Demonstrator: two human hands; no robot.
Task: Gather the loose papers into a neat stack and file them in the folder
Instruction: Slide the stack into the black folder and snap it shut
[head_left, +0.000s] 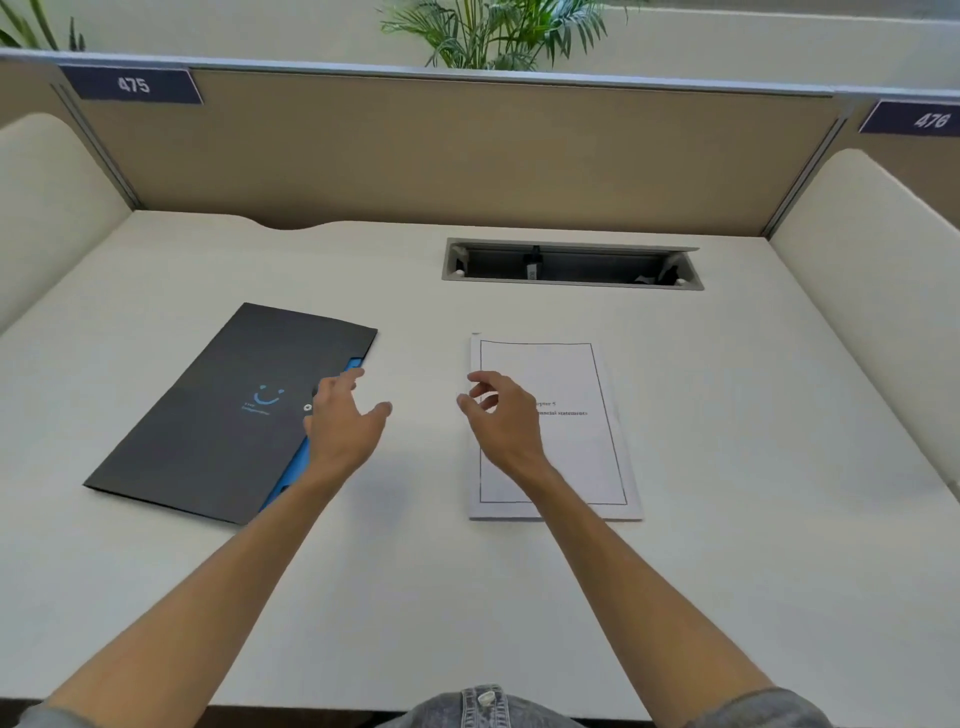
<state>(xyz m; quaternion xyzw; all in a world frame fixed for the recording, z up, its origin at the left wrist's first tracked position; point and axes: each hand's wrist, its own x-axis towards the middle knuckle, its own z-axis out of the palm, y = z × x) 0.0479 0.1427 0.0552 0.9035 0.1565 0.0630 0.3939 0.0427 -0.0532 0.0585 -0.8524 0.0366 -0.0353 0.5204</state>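
Papers (571, 457) stacked w/ long axis pointing away, folder (218, 415) angled right; both hands, left (340, 421) & right (501, 421), loose, empty.

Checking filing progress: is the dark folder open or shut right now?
Shut. The folder lies flat on the desk with its cover down; only a blue edge shows. The papers lie beside it, not inside.

A: What carries everything?
B: A pale desk (519, 597).
A: And what lies on it?
B: On the left, a dark folder (208, 415) lying flat and askew. To its right, well apart, a squared stack of papers (582, 374). A cable slot (571, 265) sits farther back.
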